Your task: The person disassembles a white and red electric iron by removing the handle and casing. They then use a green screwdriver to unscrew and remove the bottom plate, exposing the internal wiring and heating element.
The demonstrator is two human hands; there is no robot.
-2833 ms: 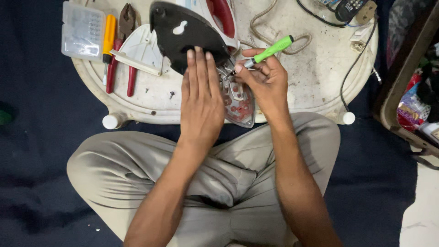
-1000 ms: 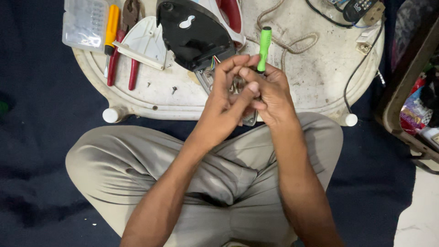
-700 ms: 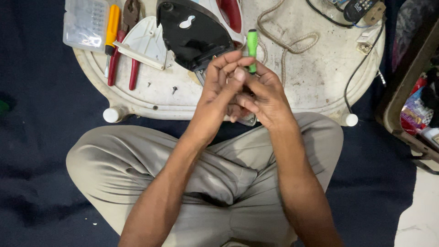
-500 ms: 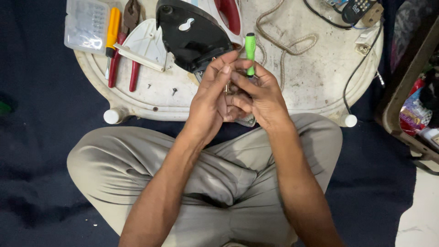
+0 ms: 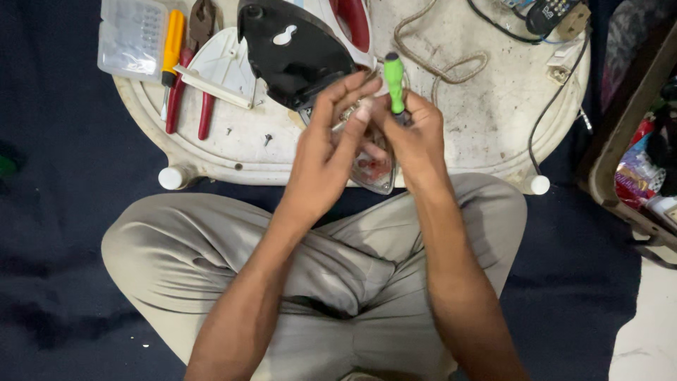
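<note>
My right hand (image 5: 416, 137) grips a green-handled screwdriver (image 5: 393, 83), handle pointing up and away from me. My left hand (image 5: 326, 152) is raised beside it, fingertips pinched against the screwdriver's lower end, where something small and hard to make out sits between the fingers. Both hands hover over an opened clothes iron: its black and white body (image 5: 296, 49) lies on the white table (image 5: 486, 127), and the shiny soleplate part (image 5: 374, 173) shows just under my hands at the table's near edge.
At the table's left lie red-handled pliers (image 5: 204, 106), a yellow-handled tool (image 5: 171, 49), a clear plastic box (image 5: 130, 35) and a white iron cover (image 5: 226, 67). Loose screws (image 5: 268, 139) sit nearby. A braided cord (image 5: 437, 42) and black cable (image 5: 557, 106) cross the right side.
My left hand has lifted off the iron and joined the right hand. The screwdriver has swung from slanting right to upright, and both hands have shifted slightly.
</note>
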